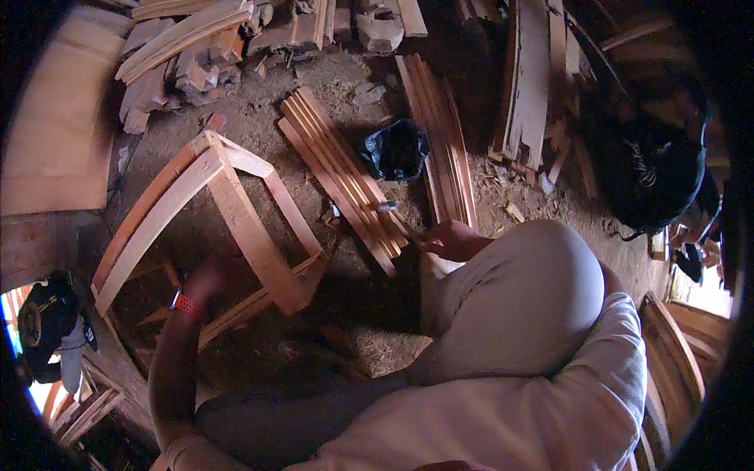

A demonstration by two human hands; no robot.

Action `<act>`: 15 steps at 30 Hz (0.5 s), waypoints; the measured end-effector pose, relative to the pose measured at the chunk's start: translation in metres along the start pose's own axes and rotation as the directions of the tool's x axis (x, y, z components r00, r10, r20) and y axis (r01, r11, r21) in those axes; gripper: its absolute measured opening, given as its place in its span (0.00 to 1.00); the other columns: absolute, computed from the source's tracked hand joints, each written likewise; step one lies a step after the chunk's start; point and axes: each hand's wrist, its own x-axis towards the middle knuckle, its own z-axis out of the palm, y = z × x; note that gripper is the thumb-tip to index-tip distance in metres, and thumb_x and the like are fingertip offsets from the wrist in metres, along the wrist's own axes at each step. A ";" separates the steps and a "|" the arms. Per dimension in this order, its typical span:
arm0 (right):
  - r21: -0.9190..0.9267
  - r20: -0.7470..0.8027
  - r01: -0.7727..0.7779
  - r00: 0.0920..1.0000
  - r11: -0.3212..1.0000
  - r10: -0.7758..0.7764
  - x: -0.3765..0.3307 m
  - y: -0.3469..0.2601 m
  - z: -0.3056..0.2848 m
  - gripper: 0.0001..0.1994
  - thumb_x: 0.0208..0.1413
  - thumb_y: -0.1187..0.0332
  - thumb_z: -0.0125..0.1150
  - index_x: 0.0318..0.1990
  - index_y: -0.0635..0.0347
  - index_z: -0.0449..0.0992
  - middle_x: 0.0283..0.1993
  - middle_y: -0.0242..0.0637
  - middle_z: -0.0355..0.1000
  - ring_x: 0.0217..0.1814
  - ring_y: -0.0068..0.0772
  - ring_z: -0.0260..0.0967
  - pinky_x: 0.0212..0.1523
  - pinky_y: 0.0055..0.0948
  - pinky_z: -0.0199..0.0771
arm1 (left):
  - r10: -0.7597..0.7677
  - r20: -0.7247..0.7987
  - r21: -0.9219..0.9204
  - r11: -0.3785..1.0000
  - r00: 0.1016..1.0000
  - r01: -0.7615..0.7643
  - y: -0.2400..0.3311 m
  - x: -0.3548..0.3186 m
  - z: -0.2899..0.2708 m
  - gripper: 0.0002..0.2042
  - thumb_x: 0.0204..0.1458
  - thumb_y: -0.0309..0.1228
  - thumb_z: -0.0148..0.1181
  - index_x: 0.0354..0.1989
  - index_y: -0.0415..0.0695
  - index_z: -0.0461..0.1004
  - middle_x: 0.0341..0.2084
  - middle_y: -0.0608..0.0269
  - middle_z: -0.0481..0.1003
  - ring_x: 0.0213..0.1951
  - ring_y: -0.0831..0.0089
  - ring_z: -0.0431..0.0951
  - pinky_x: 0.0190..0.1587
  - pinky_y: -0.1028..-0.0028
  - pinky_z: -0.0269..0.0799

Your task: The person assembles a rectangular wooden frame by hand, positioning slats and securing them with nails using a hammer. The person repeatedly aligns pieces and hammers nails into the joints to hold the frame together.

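Closest in, your two pale-clad legs: the right knee rises high. Out past it comes your right hand, fingers curled closed round the handle of one hammer, its head over the near end of a bundle of wooden strips; whether metal meets wood, you can't tell from here. Over on your left, one red wristband, and beyond it your left hand is in deep shadow at the wooden frame; how far its fingers are open, or whether they grip anything, cannot be told.

That's one frame, on the ground ahead and to your left: two curved rails side by side on its left, a straight post slanting across its middle. Right of it, two bundles of strips, counting the one under the hammer; the second bundle lies farther right. One black plastic bag sits between them, mouth open.

Farther out, one broad wooden panel at left, a heap of timber offcuts ahead, long boards to the right. And off to the right, one black backpack, pale print on its front, too blurred to read.
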 end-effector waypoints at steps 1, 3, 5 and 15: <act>-0.147 0.106 -0.106 0.987 0.983 0.122 0.006 -0.005 -0.003 0.14 0.57 0.56 0.62 0.34 0.58 0.80 0.31 0.46 0.78 0.37 0.53 0.78 0.39 0.47 0.78 | 0.005 0.004 0.001 1.000 1.000 -0.005 -0.002 0.002 -0.001 0.19 0.63 0.39 0.56 0.57 0.41 0.75 0.52 0.45 0.78 0.53 0.55 0.79 0.58 0.60 0.73; 0.115 0.152 -0.350 0.931 0.930 0.331 0.018 0.001 -0.016 0.13 0.57 0.56 0.61 0.34 0.57 0.80 0.32 0.45 0.78 0.37 0.53 0.78 0.39 0.47 0.79 | 0.011 0.015 0.003 1.000 1.000 -0.011 -0.004 0.007 -0.001 0.20 0.63 0.40 0.55 0.57 0.41 0.74 0.52 0.44 0.77 0.53 0.55 0.79 0.58 0.60 0.72; 0.158 0.051 -0.449 0.893 0.879 0.447 0.028 0.005 -0.026 0.13 0.56 0.57 0.61 0.34 0.57 0.79 0.32 0.46 0.78 0.37 0.55 0.78 0.38 0.49 0.79 | 0.010 0.020 0.009 1.000 1.000 -0.010 -0.005 0.007 -0.001 0.20 0.63 0.40 0.55 0.58 0.41 0.74 0.52 0.44 0.77 0.53 0.55 0.79 0.58 0.60 0.72; -0.350 -0.305 -0.483 0.869 0.803 0.389 0.067 0.045 -0.035 0.17 0.56 0.57 0.60 0.37 0.66 0.79 0.33 0.55 0.79 0.35 0.62 0.79 0.36 0.52 0.82 | 0.015 0.044 0.033 0.999 0.999 -0.016 -0.006 0.001 -0.005 0.21 0.64 0.41 0.54 0.59 0.41 0.73 0.54 0.44 0.76 0.54 0.53 0.78 0.59 0.59 0.72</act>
